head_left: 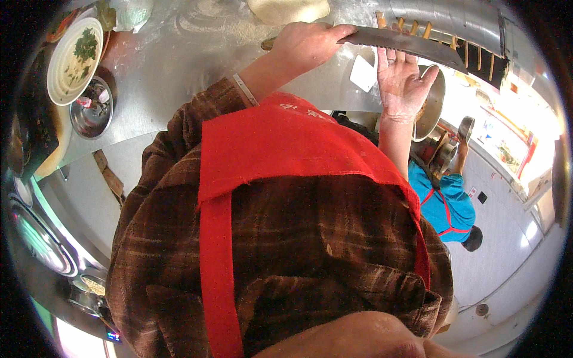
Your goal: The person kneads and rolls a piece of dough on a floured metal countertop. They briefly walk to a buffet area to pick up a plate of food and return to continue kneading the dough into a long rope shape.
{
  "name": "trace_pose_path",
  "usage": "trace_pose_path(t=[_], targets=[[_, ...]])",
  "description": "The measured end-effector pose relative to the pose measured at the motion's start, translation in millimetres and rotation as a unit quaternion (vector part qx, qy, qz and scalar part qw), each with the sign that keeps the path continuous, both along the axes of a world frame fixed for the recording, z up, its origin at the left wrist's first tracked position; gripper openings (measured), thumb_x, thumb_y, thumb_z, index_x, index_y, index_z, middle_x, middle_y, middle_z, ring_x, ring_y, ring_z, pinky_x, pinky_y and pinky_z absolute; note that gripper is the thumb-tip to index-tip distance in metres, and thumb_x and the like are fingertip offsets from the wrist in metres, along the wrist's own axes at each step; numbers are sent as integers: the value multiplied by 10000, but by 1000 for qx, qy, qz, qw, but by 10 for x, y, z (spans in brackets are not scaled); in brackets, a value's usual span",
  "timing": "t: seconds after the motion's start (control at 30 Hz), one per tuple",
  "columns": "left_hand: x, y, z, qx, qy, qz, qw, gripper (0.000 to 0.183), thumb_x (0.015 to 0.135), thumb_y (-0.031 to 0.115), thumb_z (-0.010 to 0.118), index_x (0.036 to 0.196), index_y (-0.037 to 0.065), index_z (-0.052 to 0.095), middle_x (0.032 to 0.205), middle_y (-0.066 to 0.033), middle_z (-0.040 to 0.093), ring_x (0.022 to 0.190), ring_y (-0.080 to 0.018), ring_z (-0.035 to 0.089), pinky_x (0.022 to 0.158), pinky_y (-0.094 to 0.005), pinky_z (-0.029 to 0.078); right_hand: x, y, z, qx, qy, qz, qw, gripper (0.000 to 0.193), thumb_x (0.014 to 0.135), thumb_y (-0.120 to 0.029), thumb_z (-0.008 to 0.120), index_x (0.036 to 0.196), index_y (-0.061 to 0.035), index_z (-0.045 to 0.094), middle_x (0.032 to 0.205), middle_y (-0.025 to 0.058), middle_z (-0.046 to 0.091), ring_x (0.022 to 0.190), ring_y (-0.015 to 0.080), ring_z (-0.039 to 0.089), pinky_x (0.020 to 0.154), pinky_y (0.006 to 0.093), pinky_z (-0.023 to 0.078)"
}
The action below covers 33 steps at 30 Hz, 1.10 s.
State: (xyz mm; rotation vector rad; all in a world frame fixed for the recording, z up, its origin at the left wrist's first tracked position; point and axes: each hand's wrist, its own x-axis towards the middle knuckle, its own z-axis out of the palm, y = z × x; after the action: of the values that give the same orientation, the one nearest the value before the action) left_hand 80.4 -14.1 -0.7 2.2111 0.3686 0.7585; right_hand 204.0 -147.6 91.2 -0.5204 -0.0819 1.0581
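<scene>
My left hand (305, 46) is closed round a long knife (406, 45) with a wide, toothed grey blade. The blade stretches rightward above the metal worktop (224, 68). Beyond it, my right hand (402, 89) is held up with its palm showing and its fingers stretched out. The fingertips reach the blade's lower edge; whether they touch it I cannot tell. Flour dusts the palm. A round, pale piece of dough (289, 8) lies at the far edge of view, farther off than my left hand.
On the left are a white bowl (55, 76) with chopped greens and a steel bowl (110, 116). A white flat piece (363, 73) and a large metal bowl (437, 98) are near my right hand. A co-worker in a blue top (444, 206) stands at the right, holding a pan.
</scene>
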Motion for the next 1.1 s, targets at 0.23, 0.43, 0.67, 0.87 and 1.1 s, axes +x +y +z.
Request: trace_pose_path(t=[0.23, 0.43, 0.67, 0.87, 1.1], targets=[[-27, 38, 69, -38, 43, -13, 998, 326, 848, 295, 516, 1172, 256, 516, 875, -70, 642, 738, -277, 629, 618, -385, 512, -27, 17, 19, -21, -9, -21, 1000, 832, 812, -679, 331, 1250, 24, 411, 1319, 167, 399, 1243, 289, 337, 1065, 523, 195], [-3, 213, -141, -17, 83, -13, 996, 327, 863, 313, 491, 1128, 133, 555, 853, -133, 637, 764, -307, 620, 670, -393, 497, -266, 180, 132, -71, -76, -4, 995, 782, 818, -634, 387, 1232, 29, 401, 1278, 165, 408, 1223, 275, 335, 1055, 487, 225], [-128, 239, 34, -177, 75, -13, 981, 368, 879, 340, 478, 1049, 31, 582, 840, -214, 612, 776, -361, 599, 673, -388, 468, 40, 107, 8, 77, -7, 66, 995, 880, 796, -659, 399, 1341, 23, 286, 1406, 211, 250, 1332, 320, 184, 1079, 512, 145], [-79, 8, 147, -168, -3, -40, 985, 298, 862, 338, 486, 961, 92, 622, 715, -152, 611, 668, -341, 587, 604, -425, 465, 500, 184, -100, -11, -78, -94, 992, 842, 772, -580, 523, 1362, -32, 275, 1393, 144, 322, 1278, 292, 313, 1060, 465, 256], [-106, -232, 364, -187, -25, -167, 968, 262, 837, 233, 508, 1076, 143, 567, 801, -120, 620, 731, -313, 591, 622, -402, 474, 724, 194, -191, -20, -123, -113, 986, 813, 819, -654, 316, 1361, -49, 290, 1387, 143, 332, 1274, 303, 318, 1054, 499, 240]])
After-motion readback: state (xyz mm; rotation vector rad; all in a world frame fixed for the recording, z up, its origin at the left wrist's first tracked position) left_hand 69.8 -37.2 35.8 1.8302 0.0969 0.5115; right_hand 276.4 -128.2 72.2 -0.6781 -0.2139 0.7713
